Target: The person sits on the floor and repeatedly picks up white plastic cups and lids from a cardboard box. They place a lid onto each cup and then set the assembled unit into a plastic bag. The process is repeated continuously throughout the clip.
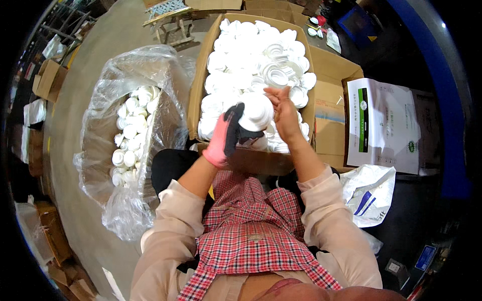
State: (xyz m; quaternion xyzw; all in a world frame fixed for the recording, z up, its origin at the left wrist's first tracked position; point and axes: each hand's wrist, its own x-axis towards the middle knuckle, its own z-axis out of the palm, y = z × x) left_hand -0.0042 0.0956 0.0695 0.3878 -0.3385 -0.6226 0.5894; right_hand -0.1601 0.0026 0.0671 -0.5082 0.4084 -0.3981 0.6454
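A round white plastic part [256, 111], flanged like a cap, is held over the near end of a cardboard box [200, 83]. My left hand [228, 131], in a pink glove with black fingers, grips it from the left and below. Bare, my right hand [284, 111] is at the part's right side, its fingers bent near the rim; whether they press on it I cannot make out. The box is heaped with similar white plastic parts [233, 55], some showing ringed openings.
To the left, a box lined with clear plastic [125, 65] holds more white parts [131, 125]. A printed white sheet [381, 125] covers cardboard at right, above a white plastic bag [371, 193]. A small wooden stool [173, 30] stands at the back.
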